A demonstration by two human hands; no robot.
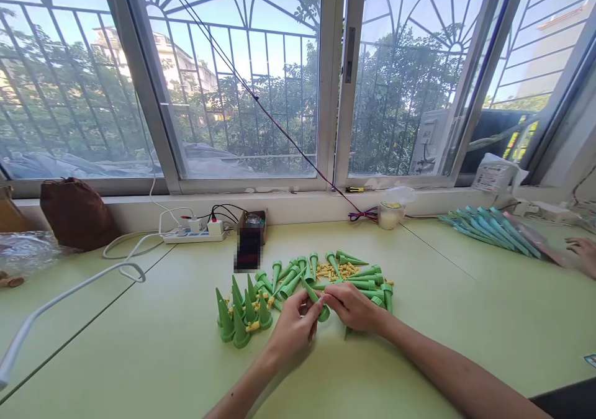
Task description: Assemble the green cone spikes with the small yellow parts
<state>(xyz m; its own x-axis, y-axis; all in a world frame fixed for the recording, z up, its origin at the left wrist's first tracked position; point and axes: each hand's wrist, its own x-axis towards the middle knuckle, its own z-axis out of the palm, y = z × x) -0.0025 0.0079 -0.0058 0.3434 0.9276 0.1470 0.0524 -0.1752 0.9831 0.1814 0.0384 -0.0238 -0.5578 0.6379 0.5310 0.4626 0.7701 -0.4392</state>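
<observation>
Head view: the left hand [294, 321] is closed around a green cone [310, 291], its tip slanting far and left, its wide end near and right; fingers hide its middle. The right hand [350, 307] meets it from the right, fingertips bunched at its side; I cannot tell whether they pinch the cone or some small part. Just left, upright cones [240, 333] stand crowded on the surface [153, 351], yellow pieces among them. Beyond the hands, loose cones [289, 279] lie around a heap of small yellow pegs [328, 272], some covered by the right hand. Farther off, a dark object [248, 248] is blurred beyond recognition. Far right lie teal strips [496, 228]; beside them another person's hand [582, 251] is cut off by the edge. Far left, a brown bag [77, 214] conceals its contents.
</observation>
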